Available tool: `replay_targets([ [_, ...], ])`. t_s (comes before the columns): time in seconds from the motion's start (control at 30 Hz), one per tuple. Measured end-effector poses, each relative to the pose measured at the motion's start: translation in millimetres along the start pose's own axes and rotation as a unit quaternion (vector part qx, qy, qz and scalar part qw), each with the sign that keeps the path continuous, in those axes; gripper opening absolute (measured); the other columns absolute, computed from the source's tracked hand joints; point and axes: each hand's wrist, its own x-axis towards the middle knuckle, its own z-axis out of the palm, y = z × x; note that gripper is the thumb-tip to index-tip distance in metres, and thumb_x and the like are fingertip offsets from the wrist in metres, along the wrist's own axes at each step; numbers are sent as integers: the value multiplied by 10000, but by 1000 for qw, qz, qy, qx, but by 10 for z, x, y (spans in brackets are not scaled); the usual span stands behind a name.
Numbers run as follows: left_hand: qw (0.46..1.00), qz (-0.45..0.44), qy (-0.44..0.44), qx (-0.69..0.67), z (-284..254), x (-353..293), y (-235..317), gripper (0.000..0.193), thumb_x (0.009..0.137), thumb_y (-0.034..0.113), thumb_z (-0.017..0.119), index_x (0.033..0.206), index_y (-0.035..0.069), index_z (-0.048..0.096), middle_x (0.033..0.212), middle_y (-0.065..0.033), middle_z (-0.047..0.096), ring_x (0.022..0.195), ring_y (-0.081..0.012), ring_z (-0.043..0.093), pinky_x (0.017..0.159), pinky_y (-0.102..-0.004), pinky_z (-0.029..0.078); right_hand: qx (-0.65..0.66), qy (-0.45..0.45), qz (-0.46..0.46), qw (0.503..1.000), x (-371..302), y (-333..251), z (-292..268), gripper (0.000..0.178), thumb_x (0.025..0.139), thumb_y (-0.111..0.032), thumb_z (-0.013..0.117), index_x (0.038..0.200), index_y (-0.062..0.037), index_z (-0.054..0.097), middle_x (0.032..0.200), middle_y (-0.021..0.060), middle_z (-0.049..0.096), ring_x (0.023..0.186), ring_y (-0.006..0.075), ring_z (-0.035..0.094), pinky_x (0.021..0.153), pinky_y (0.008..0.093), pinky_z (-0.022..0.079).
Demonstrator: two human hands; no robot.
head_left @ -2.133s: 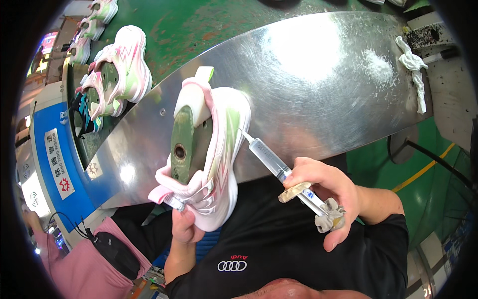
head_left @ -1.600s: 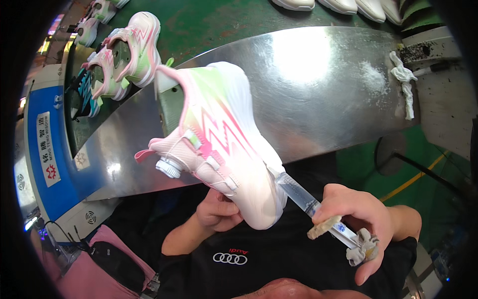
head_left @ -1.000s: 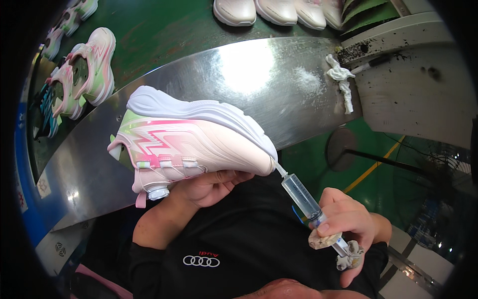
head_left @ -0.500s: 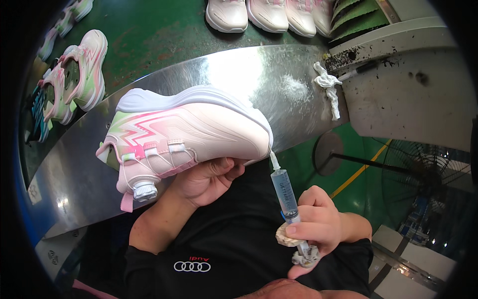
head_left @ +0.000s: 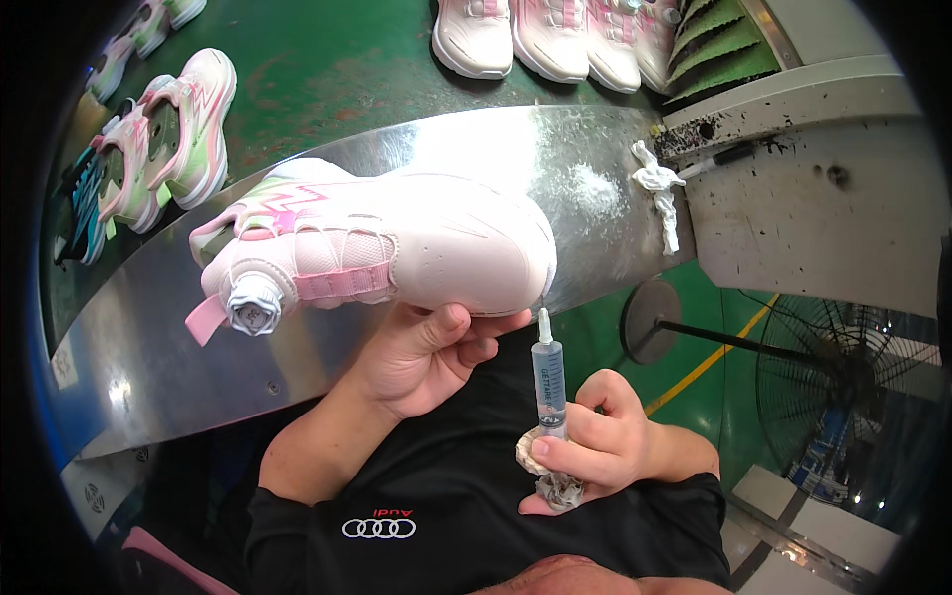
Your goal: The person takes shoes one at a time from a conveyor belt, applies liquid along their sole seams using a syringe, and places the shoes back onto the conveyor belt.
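A pink and white child's sneaker (head_left: 436, 238) lies tipped over the metal bench, its upper and laces toward me and its toe to the right. White closure dial and pink pull tab show at its left end. My left hand (head_left: 426, 362) supports it from beneath near the toe, thumb and fingers bent against the upper. Upright in my right hand (head_left: 600, 436) is a syringe (head_left: 548, 382) with clear liquid in its barrel. Its thin needle meets the toe's lower edge, where sole and upper join. Wadded pale cloth or tape wraps the syringe's plunger end.
The curved metal bench (head_left: 188, 387) holds a patch of white powder (head_left: 595, 191) and a knotted white cloth (head_left: 658, 183). More sneakers (head_left: 193, 129) stand at the far left, others (head_left: 555, 40) along the back. A black fan (head_left: 853, 377) stands at the right, beside a dirty grey machine housing (head_left: 813, 188).
The sneaker has rolled in my left hand, so its upper now faces me more and the sole has turned away. My right hand and the syringe have shifted left, the syringe becoming more upright.
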Motion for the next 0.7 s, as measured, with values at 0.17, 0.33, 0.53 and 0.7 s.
replay_targets([
  [0.17,1000,-3,19,10,58,-11,9,340,893,158,579,1204,35,517,1159,-148,591,1088,-264,584,781,-263,565,-11,1,-4,1000,-16,2,20,508,652,-399,745,1038,-98,609,810,25,567,572,169,399,520,279,318],
  [0.33,999,-2,35,16,78,-16,5,345,884,179,595,1193,44,522,1146,-139,599,1069,-253,596,778,-258,564,-12,5,-6,1000,-8,5,29,520,643,-400,749,1037,-91,607,804,26,566,572,168,407,524,280,317],
  [0.53,999,-2,51,17,95,-25,-11,323,880,176,602,1171,53,536,1129,-129,606,1065,-246,598,764,-251,564,-18,4,-10,1000,-19,4,39,525,635,-391,752,1031,-78,609,790,25,563,573,168,409,529,283,312],
  [0.7,999,-3,46,15,77,-27,-32,326,874,181,611,1167,56,538,1126,-120,608,1072,-245,594,763,-248,558,-27,0,-10,1000,-37,-3,42,517,635,-392,745,1021,-74,611,773,19,554,572,168,408,527,285,313],
])
